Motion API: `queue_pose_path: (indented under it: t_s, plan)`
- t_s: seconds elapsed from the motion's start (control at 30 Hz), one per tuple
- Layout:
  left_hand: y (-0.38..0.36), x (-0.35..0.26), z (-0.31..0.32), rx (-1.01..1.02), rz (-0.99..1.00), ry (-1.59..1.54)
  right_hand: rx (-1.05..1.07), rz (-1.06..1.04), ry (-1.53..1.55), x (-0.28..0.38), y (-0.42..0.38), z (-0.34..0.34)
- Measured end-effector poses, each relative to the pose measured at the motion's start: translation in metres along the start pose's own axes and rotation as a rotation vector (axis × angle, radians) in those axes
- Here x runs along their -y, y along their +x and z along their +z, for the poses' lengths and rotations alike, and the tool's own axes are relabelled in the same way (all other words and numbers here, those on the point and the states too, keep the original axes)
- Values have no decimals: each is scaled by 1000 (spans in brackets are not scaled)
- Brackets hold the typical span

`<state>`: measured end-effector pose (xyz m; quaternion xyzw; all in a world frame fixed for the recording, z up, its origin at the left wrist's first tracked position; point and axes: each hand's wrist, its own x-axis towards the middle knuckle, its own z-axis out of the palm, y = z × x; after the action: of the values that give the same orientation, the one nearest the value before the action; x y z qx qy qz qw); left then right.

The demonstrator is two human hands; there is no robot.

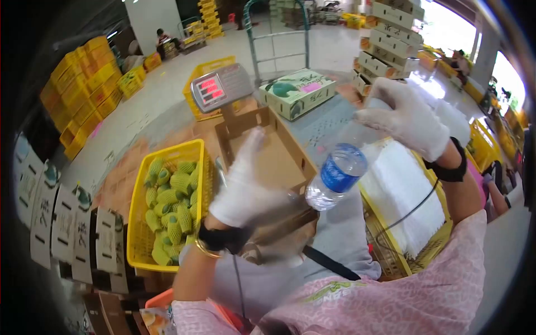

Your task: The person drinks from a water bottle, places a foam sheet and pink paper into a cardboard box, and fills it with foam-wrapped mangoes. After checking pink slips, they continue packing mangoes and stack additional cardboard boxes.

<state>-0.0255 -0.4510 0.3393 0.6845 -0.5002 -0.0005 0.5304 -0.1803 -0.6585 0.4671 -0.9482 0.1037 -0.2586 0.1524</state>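
Observation:
My left hand (245,187), in a white glove and smeared by motion, hangs over the near left side of an open cardboard box (273,142), fingers apart. My right hand (410,117), also gloved, is raised on the right with fingers curled in a pinch; what lies between the fingertips I cannot tell. Below and left of it is a clear plastic bottle (339,176) with a blue label, close to my lap. Left of the box, a yellow crate (134,223) holds green fruits (174,198) in foam nets.
Behind the box stands a scale (221,88) with a lit red display, beside a closed printed carton (298,92). White foam sheets (402,195) fill a yellow basket at right. Stacked cartons (391,44) rise at back right, yellow crates (84,89) at far left. A hand truck (279,36) stands behind.

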Motion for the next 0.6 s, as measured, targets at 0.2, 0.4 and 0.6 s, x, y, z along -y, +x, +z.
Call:
queue_pose_path:
  t_s: [0.2,0.4,0.6]
  plan:
    - [18,27,78,-92,-298,-126,3,65,46,6,44,49]
    - [33,72,60,342,-24,-458,107,-490,-65,20,69,46]
    - [28,73,42,598,118,-516,547,-591,93,30,82,7]
